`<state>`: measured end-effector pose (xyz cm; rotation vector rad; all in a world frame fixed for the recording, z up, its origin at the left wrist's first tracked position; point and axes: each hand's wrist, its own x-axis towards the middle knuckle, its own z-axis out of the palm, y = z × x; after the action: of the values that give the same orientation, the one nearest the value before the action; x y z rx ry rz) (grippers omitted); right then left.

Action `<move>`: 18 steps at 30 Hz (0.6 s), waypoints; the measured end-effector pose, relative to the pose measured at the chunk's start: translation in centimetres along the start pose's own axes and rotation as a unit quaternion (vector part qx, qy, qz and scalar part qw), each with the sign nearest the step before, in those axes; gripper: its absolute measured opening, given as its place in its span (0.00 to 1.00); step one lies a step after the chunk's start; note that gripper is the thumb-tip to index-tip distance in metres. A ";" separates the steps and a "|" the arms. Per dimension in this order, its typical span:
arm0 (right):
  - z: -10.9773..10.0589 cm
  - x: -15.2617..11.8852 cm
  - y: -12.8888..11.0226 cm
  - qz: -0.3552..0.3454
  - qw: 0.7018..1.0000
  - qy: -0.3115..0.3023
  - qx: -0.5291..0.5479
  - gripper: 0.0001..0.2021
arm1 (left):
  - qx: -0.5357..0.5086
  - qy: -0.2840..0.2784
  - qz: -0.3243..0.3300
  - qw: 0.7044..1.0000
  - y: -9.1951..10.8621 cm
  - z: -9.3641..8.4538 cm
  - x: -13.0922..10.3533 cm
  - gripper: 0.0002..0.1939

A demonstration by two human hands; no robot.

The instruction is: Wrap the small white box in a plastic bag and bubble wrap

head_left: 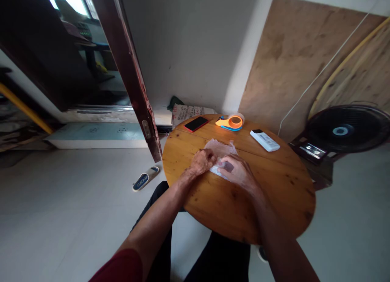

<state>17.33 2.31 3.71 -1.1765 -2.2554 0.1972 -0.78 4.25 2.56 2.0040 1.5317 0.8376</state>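
Note:
On the round wooden table (243, 200) lies a crumpled, whitish see-through wrap (218, 146), perhaps thin plastic or bubble wrap. My left hand (202, 161) has its fingers curled down on the wrap's left side. From the right, my right hand (238, 170) pinches at the same wrap with thumb and fingers bent together. Between the hands a whiter part of the wrap shows; whether something lies inside it I cannot tell. Beyond my hands sits an orange tape dispenser (225, 122) with a roll of tape on it.
A phone with a red edge (196, 124) lies at the table's far left. To the right is a white handheld device (265, 140) with a dark screen. A black fan (344, 129) stands past the right edge. One slipper (146, 178) is on the floor at left.

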 end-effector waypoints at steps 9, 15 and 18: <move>-0.2 -0.2 -0.3 0.027 0.999 -0.012 0.015 0.06 | -0.068 0.085 -0.017 0.994 -0.5 -0.1 0.2 0.10; -0.3 -0.2 -0.3 0.023 0.999 -0.020 0.016 0.05 | -0.082 0.110 0.091 0.986 -0.8 0.3 0.3 0.05; -0.4 -0.1 -0.3 0.025 0.999 -0.021 0.018 0.06 | -0.071 0.078 0.111 0.988 -1.0 0.7 0.5 0.04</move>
<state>17.35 1.98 4.09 -1.2220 -2.2511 0.2836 -0.86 4.96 1.47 2.0688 1.3014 1.1830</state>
